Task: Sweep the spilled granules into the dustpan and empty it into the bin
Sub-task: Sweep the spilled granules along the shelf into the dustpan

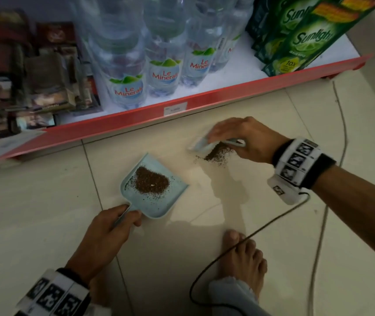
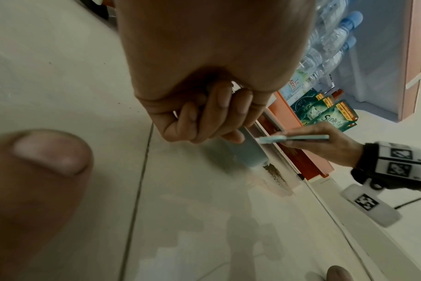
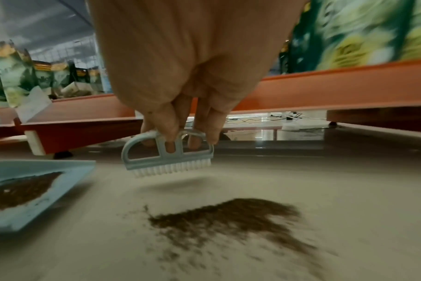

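A light blue dustpan [image 1: 173, 190] lies on the tiled floor with a brown heap of granules [image 1: 151, 182] in it. My left hand [image 1: 111, 226] grips its handle [image 1: 122, 215]. More brown granules [image 1: 216, 153] lie spilled on the floor to the right. My right hand [image 1: 239, 137] holds a small blue brush [image 3: 167, 154] with white bristles just above the floor, on the far side of the spilled granules [image 3: 228, 218]. In the left wrist view my left hand [image 2: 212, 117] curls round the dustpan [image 2: 250, 152]. No bin shows in any view.
A low red-edged shelf [image 1: 182, 101] runs along the far side, holding water bottles [image 1: 127, 87] and green detergent packs [image 1: 300, 37]. My bare foot [image 1: 243, 258] rests on the floor at bottom right, with a black cable [image 1: 250, 236] looping past it.
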